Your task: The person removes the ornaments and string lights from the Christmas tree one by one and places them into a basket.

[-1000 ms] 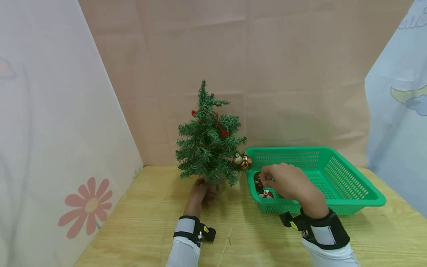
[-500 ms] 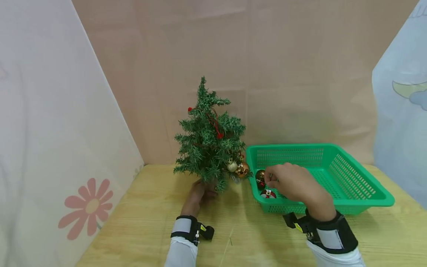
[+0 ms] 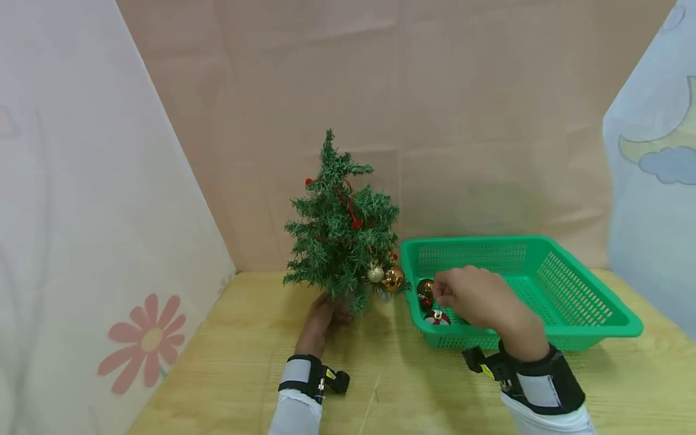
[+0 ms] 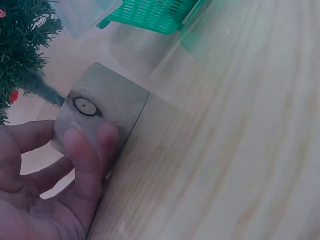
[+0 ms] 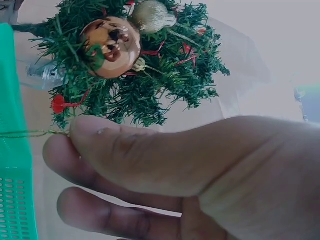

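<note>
A small green Christmas tree (image 3: 339,229) stands at the middle of the table, with red trimmings, a pale gold bauble (image 3: 375,273) and a shiny copper-coloured bauble (image 3: 393,279) low on its right side. My left hand (image 3: 322,317) grips its round grey base (image 4: 102,100), fingertips on the side wall. Over the left end of the green basket (image 3: 522,331) is my right hand (image 3: 475,299). Its thumb and forefinger pinch a thin gold cord (image 5: 32,133); what hangs from the cord is out of the right wrist view.
Inside the basket's left end lie a dark gold bauble (image 3: 425,288), a small red ball (image 3: 426,303) and a red-and-white ornament (image 3: 437,317). A clear plastic piece (image 4: 85,12) shows between tree and basket. Behind the table hangs a beige cloth (image 3: 462,121).
The tree has turned in my left hand, bringing its gold and copper-coloured baubles leftward and nearer to me. My right hand stays over the basket's left end, thumb and forefinger still together.
</note>
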`<state>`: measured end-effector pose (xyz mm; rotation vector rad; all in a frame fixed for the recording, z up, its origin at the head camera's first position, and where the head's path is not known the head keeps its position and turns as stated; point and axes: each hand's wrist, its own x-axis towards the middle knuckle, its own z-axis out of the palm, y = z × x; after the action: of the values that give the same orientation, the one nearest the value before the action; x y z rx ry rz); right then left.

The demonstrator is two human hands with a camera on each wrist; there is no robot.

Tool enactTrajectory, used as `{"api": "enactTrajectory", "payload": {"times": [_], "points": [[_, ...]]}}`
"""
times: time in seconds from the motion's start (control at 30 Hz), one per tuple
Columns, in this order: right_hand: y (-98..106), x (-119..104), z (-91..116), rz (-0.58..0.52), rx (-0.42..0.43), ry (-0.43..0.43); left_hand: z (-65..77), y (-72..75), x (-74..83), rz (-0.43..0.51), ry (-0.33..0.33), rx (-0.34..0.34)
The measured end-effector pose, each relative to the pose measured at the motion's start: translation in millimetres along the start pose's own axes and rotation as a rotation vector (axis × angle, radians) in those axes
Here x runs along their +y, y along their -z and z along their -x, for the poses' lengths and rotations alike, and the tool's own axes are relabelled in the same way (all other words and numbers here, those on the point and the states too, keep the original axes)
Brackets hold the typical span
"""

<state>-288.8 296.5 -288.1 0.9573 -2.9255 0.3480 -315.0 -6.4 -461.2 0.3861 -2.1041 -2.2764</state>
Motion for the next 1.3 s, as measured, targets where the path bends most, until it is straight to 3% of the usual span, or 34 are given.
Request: {"api": "enactTrajectory", "payload": {"times": [0.2, 0.3, 0.57, 0.8, 1.3], "points": [[0.1, -2.3, -0.3, -0.012, -0.040, -0.014, -1.0, -0.3, -3.4, 0.019, 0.011, -0.004], [-0.1, -4.3, -2.5, -0.004, -0.030, -0.008, -2.3, -1.0, -1.0, 0.009, -0.026, 0.004], [-2.4, 4.2, -9.5, -0.023, -0.099, 0.019, 1.0, -9.9, -3.2, 0.046, -0.043, 0.104], [0.0, 12.7, -13.4, -0.004, -0.092, 0.061, 1.8, -15.4, -4.0, 0.057, -0.085, 0.130], [0.9, 9.7, -13.1, -0.001, -0.055, 0.079, -0.4, -14.2, -3.4, 0.043, -0.062, 0.142]]}}
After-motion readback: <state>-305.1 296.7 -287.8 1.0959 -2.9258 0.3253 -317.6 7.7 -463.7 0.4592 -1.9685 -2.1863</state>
